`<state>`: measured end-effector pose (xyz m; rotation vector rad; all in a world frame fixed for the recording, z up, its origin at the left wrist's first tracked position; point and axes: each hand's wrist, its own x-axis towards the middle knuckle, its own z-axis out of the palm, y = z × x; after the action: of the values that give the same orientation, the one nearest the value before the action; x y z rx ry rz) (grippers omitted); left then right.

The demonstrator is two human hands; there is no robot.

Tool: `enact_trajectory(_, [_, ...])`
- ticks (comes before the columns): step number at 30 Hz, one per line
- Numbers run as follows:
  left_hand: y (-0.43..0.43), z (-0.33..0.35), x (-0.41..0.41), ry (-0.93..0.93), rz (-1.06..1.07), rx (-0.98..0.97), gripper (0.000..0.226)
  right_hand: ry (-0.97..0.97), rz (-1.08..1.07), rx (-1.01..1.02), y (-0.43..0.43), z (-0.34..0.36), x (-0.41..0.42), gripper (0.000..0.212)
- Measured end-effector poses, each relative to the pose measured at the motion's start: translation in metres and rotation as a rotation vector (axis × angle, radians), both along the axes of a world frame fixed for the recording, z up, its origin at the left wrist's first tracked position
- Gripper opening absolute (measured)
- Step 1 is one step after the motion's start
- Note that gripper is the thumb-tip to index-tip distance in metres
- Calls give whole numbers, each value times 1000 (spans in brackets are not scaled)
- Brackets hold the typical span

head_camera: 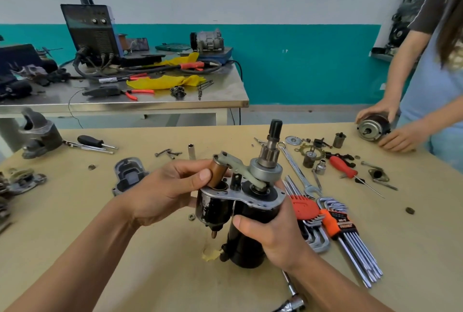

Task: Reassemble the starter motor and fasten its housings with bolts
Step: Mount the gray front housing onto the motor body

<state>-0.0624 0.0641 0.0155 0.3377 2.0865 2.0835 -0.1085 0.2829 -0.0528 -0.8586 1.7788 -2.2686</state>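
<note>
The black starter motor [246, 244] stands upright on the tan table, its pinion shaft [271, 146] pointing up. My right hand [273, 231] grips the black body from the right. My left hand [165, 191] pinches the copper-coloured plunger [218, 172], which sits tilted in the solenoid [213, 209] opening. A grey shift fork [240, 166] links the plunger to the drive gear collar [265, 172]. A grey nose housing [129, 175] lies loose to the left. Loose bolts [167, 154] lie behind it.
Hex key sets [333, 224] with orange holders lie right of the motor, beside a spanner [295, 169], a red screwdriver [343, 167] and small parts. A ratchet [292, 294] lies near the front edge. Another person's hands hold a motor part [373, 127] at far right. A cluttered steel bench [225, 91] stands behind.
</note>
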Motion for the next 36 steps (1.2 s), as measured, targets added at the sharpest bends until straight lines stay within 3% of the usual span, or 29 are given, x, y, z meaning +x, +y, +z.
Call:
enact_trajectory(3, [7, 2, 6, 60, 87, -159, 37, -8, -26, -3, -4, 2, 1, 65])
enact_trajectory(7, [22, 4, 10, 158, 269, -314, 50, -5, -55, -18, -10, 4, 5, 69])
enact_trajectory(10, [32, 13, 11, 238, 323, -305, 41, 32, -53, 8, -12, 6, 10, 68])
enact_trajectory(13, [46, 14, 12, 230, 514, -236, 14, 70, -30, 74, -12, 8, 15, 68])
enact_trajectory(18, [54, 19, 14, 116, 760, -225, 23, 124, -68, 141, -13, 11, 19, 69])
enact_trajectory(22, [43, 27, 15, -18, 552, -160, 34, 131, -104, 123, -11, 12, 13, 69])
enact_trajectory(29, [34, 30, 15, -15, 270, -115, 42, 147, -14, 120, -4, 8, 11, 71])
enact_trajectory(33, [37, 23, 15, 183, 363, -308, 47, 120, -3, 89, -6, 8, 4, 71])
enact_trajectory(36, [32, 27, 15, 342, 265, -501, 54, 94, -9, 71, -7, 8, 2, 68])
